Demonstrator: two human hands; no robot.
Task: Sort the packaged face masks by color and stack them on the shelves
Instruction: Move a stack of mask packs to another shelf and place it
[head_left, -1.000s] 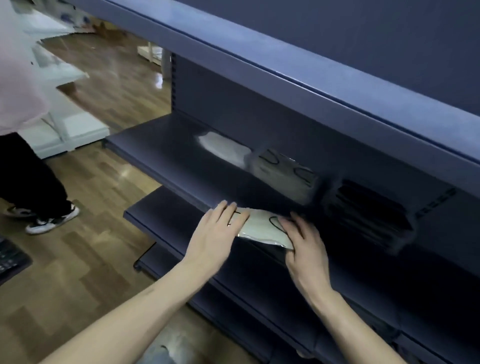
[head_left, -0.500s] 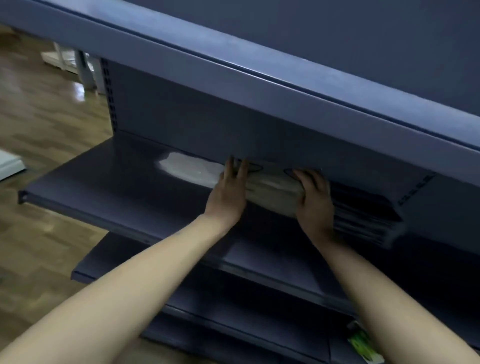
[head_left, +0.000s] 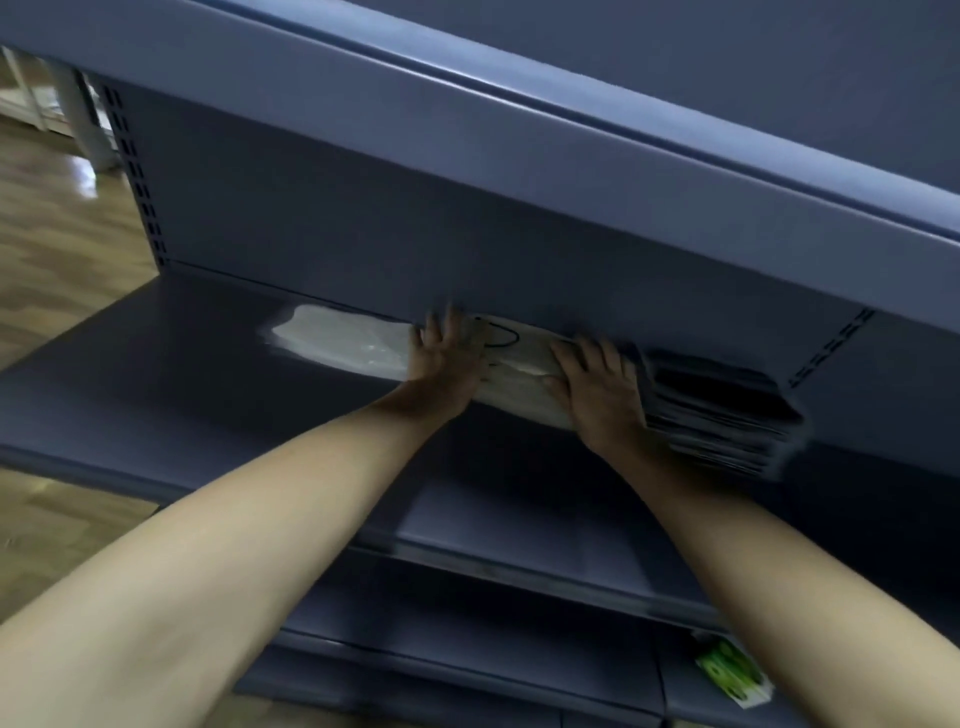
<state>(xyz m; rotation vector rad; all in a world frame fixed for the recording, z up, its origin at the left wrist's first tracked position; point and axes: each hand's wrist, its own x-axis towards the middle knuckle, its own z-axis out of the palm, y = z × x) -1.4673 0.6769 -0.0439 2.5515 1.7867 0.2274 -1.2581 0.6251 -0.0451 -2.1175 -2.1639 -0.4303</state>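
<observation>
Left hand (head_left: 447, 358) and right hand (head_left: 597, 389) flat, fingers straight, pressing beige mask stack (head_left: 519, 371), white stack (head_left: 343, 343) left of it, black stack (head_left: 722, 410) right

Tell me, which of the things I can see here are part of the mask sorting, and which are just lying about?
Part of the job:
- beige mask stack, under the left hand and right hand
- white mask packs
- black mask stack
- the shelf they sit on

Just lying about:
- green-and-white packet, on a lower level
- wooden floor
</observation>
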